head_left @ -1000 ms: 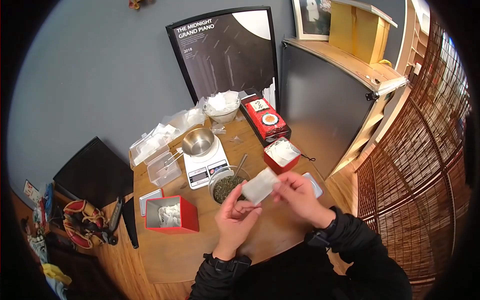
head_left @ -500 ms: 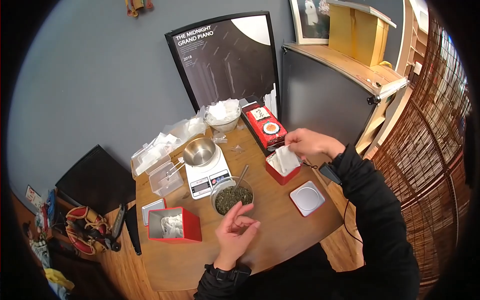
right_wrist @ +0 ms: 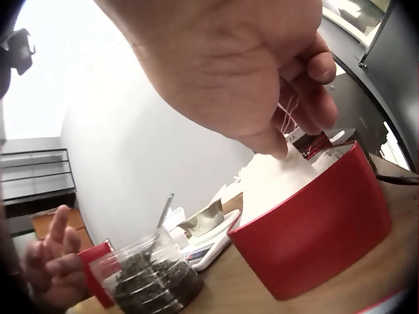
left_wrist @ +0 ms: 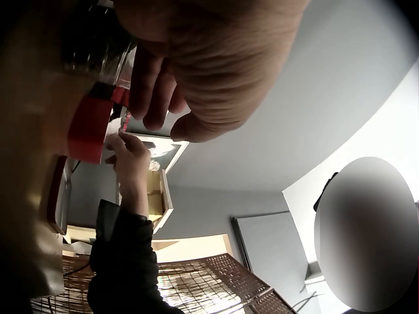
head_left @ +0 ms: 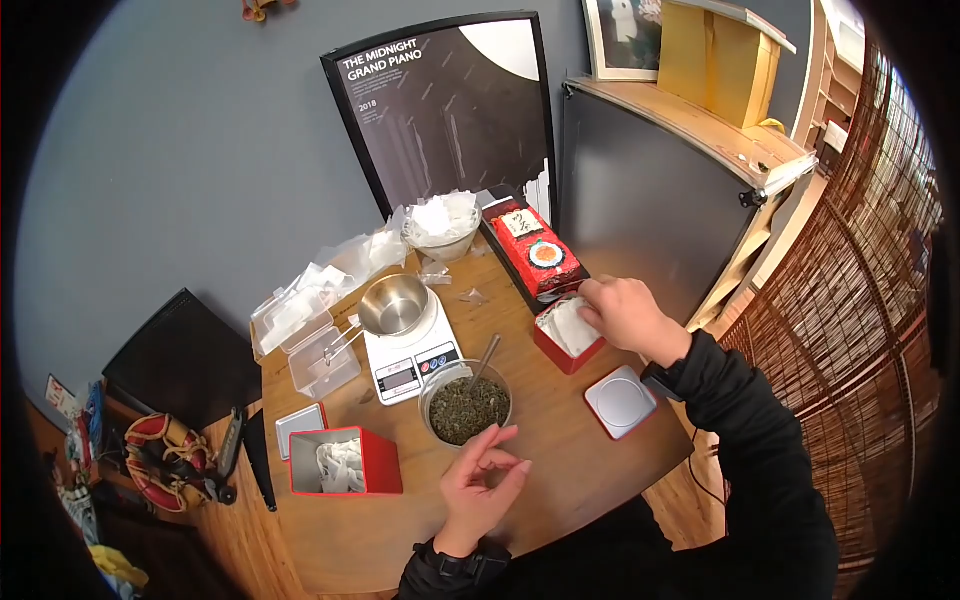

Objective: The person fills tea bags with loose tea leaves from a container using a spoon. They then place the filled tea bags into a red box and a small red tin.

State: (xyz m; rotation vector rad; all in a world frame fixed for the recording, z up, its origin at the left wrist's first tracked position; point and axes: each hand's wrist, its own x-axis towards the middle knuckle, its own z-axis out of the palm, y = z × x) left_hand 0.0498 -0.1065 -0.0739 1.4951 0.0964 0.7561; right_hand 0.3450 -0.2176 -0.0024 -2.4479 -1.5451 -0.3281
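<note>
At the right red tin (head_left: 566,352), my right hand (head_left: 632,318) pinches a white pouch (right_wrist: 278,176) by its top; the right wrist view shows thin string at the fingers and the pouch partly inside the tin. My left hand (head_left: 484,490) hovers over the table with bent fingers, holding nothing, just in front of a clear jar of dried leaves (head_left: 468,408). A spoon (head_left: 487,358) stands in the jar. Another red tin (head_left: 380,462), at the left, has white pouches (head_left: 341,466) inside.
A kitchen scale (head_left: 415,352) carries a metal bowl (head_left: 393,305). Behind are a plastic box (head_left: 325,362), a bowl of white pouches (head_left: 441,225) and a red package (head_left: 541,250). Tin lids lie at the right (head_left: 621,402) and left (head_left: 300,430).
My right hand has carried the white pouch from in front of my left hand to the right tin, then lowered it there. My left hand has let go of the pouch and stayed near the jar.
</note>
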